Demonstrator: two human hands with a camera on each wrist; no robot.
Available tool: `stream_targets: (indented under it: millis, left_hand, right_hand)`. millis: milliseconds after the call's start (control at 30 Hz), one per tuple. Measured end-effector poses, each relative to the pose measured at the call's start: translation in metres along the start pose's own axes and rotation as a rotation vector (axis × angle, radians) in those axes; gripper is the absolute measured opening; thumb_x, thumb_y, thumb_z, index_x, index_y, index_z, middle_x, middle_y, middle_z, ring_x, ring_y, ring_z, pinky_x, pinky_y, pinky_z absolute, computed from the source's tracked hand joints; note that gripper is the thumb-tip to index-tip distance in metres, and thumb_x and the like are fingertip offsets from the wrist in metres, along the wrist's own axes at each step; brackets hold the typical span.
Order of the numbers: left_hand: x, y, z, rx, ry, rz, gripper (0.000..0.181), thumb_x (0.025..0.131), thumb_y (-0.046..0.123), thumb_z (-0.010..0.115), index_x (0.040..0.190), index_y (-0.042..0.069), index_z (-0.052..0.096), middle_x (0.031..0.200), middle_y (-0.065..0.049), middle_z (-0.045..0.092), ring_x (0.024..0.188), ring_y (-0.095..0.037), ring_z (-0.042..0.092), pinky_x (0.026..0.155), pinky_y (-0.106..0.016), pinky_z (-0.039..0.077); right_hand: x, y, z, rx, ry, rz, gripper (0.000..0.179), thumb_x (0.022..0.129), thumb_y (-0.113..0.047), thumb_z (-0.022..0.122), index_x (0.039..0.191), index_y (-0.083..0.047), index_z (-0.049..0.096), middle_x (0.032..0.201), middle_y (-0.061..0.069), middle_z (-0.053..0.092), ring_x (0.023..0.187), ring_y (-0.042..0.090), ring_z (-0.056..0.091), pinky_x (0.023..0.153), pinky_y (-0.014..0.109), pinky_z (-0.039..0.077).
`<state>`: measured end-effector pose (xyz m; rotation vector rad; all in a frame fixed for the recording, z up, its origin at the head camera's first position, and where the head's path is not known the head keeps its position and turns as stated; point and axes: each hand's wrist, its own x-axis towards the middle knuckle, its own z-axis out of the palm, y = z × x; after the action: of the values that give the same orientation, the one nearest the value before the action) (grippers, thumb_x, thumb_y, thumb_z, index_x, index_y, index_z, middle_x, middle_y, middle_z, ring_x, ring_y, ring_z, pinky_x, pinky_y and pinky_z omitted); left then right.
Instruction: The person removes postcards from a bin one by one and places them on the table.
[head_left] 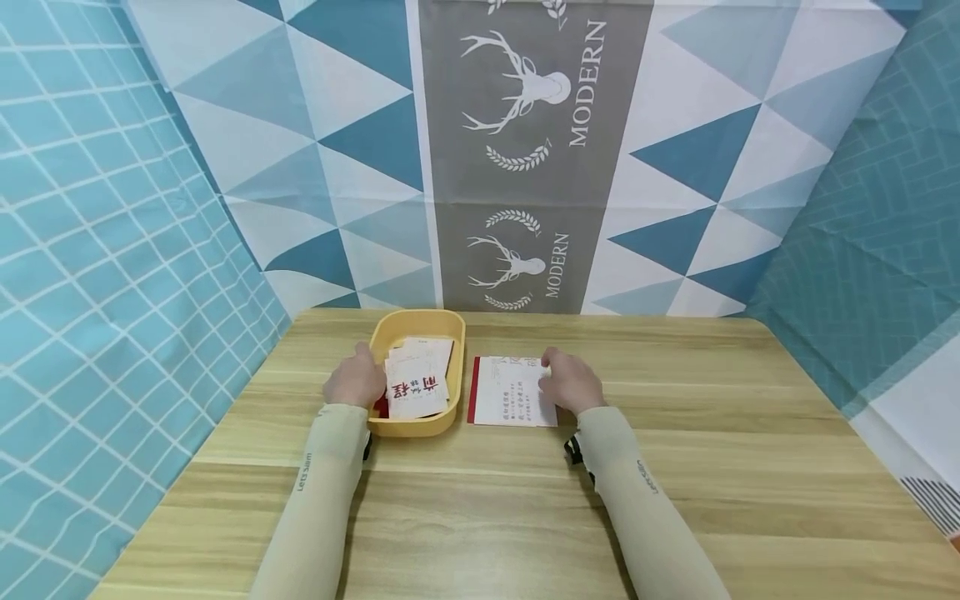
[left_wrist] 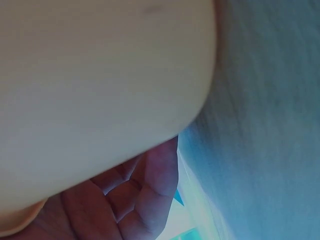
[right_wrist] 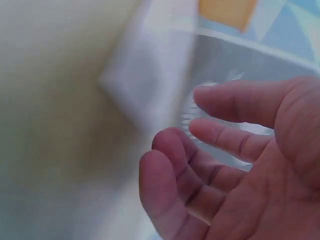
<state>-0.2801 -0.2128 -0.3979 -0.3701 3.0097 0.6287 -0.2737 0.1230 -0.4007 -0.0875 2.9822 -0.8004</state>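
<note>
My left hand (head_left: 354, 379) grips the left side of a yellow plastic basket (head_left: 416, 427), and its fingers curl against the outer wall (left_wrist: 100, 90) in the left wrist view. Inside the basket lie several white paper cards (head_left: 416, 387) with red and black characters, some red showing beneath them. To its right, flat on the table, is a stack of white printed cards (head_left: 510, 396) with a red left edge. My right hand (head_left: 572, 383) is at the right end of this stack. In the right wrist view its fingers (right_wrist: 159, 180) are loosely curved with nothing between them, and the cards (right_wrist: 150, 65) look blurred.
Both hands work over a wood-grain table (head_left: 465, 517). A patterned cloth with deer prints (head_left: 517, 158) hangs behind its far edge, with a blue checked cloth (head_left: 97, 250) on the left and a teal cloth (head_left: 862, 242) on the right.
</note>
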Motion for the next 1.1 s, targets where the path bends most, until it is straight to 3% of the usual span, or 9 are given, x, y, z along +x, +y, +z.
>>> stream_targets:
  millis: [100, 200, 300, 367, 433, 567, 733, 900, 1100]
  left_hand:
    - [0.001, 0.000, 0.002, -0.001, -0.004, 0.001, 0.050, 0.106, 0.023, 0.038, 0.148, -0.001, 0.030, 0.113, -0.029, 0.064, 0.090, -0.039, 0.064, 0.078, -0.053, 0.053]
    - [0.002, -0.001, 0.001, 0.002, -0.003, -0.003, 0.051, 0.106, 0.024, 0.038, 0.150, -0.001, 0.029, 0.115, -0.030, 0.064, 0.092, -0.041, 0.065, 0.079, -0.055, 0.053]
    - [0.003, -0.003, -0.002, 0.012, 0.000, 0.001, 0.050, 0.106, 0.025, 0.037, 0.148, -0.001, 0.030, 0.116, -0.031, 0.064, 0.093, -0.042, 0.065, 0.078, -0.056, 0.053]
    - [0.004, -0.004, -0.003, 0.015, 0.004, 0.004, 0.048, 0.106, 0.026, 0.037, 0.147, -0.001, 0.032, 0.116, -0.031, 0.064, 0.094, -0.042, 0.066, 0.078, -0.056, 0.053]
    - [0.003, -0.006, -0.003, 0.018, 0.006, 0.004, 0.047, 0.107, 0.026, 0.036, 0.146, -0.001, 0.033, 0.115, -0.030, 0.064, 0.093, -0.042, 0.066, 0.078, -0.056, 0.054]
    - [0.002, -0.004, -0.002, 0.005, -0.001, 0.004, 0.044, 0.105, 0.025, 0.036, 0.141, -0.001, 0.035, 0.113, -0.030, 0.064, 0.093, -0.042, 0.066, 0.077, -0.057, 0.054]
    - [-0.002, 0.000, 0.000, 0.002, 0.013, 0.020, 0.040, 0.104, 0.024, 0.036, 0.135, 0.000, 0.038, 0.113, -0.031, 0.065, 0.096, -0.045, 0.068, 0.076, -0.058, 0.054]
    - [-0.004, 0.000, 0.001, 0.010, 0.008, 0.008, 0.038, 0.104, 0.021, 0.037, 0.135, 0.000, 0.037, 0.112, -0.030, 0.065, 0.093, -0.043, 0.068, 0.075, -0.057, 0.054]
    - [-0.003, -0.001, 0.002, -0.006, 0.004, 0.004, 0.039, 0.105, 0.023, 0.035, 0.137, 0.001, 0.037, 0.108, -0.028, 0.065, 0.088, -0.039, 0.066, 0.073, -0.053, 0.054]
  right_hand:
    - [-0.010, -0.030, -0.009, 0.006, 0.066, -0.134, 0.039, 0.097, -0.022, 0.065, 0.134, -0.009, 0.060, 0.108, 0.010, 0.072, 0.086, 0.021, 0.065, 0.074, 0.039, 0.054]
    - [-0.015, -0.072, -0.009, 0.075, 0.084, -0.333, 0.035, 0.098, -0.021, 0.065, 0.131, -0.008, 0.062, 0.107, 0.008, 0.073, 0.087, 0.019, 0.068, 0.076, 0.034, 0.057]
    - [-0.011, -0.110, 0.007, 0.082, 0.054, -0.541, 0.028, 0.099, -0.019, 0.064, 0.125, -0.009, 0.066, 0.111, 0.006, 0.070, 0.094, 0.020, 0.068, 0.079, 0.028, 0.057]
    - [-0.002, -0.130, 0.024, 0.033, 0.014, -0.622, 0.025, 0.099, -0.021, 0.064, 0.121, -0.009, 0.067, 0.117, 0.007, 0.067, 0.100, 0.020, 0.066, 0.085, 0.027, 0.056]
    - [0.006, -0.143, 0.044, -0.049, -0.010, -0.601, 0.026, 0.098, -0.026, 0.066, 0.118, -0.010, 0.069, 0.119, 0.007, 0.065, 0.101, 0.019, 0.065, 0.088, 0.028, 0.055]
    - [0.016, -0.156, 0.080, -0.298, 0.019, -0.420, 0.042, 0.092, -0.048, 0.070, 0.112, -0.011, 0.069, 0.115, 0.009, 0.064, 0.084, 0.017, 0.065, 0.074, 0.031, 0.057]
    - [0.013, -0.160, 0.098, -0.552, 0.044, -0.334, 0.060, 0.084, -0.073, 0.065, 0.106, -0.017, 0.069, 0.104, 0.006, 0.070, 0.076, 0.017, 0.064, 0.058, 0.034, 0.051]
    - [0.010, -0.159, 0.099, -0.557, 0.040, -0.354, 0.062, 0.081, -0.072, 0.069, 0.115, -0.020, 0.066, 0.099, 0.002, 0.070, 0.082, 0.016, 0.064, 0.059, 0.034, 0.050]
    - [0.013, -0.159, 0.096, -0.434, 0.039, -0.303, 0.051, 0.079, -0.048, 0.078, 0.118, -0.021, 0.061, 0.106, 0.007, 0.065, 0.093, 0.022, 0.061, 0.064, 0.036, 0.050]
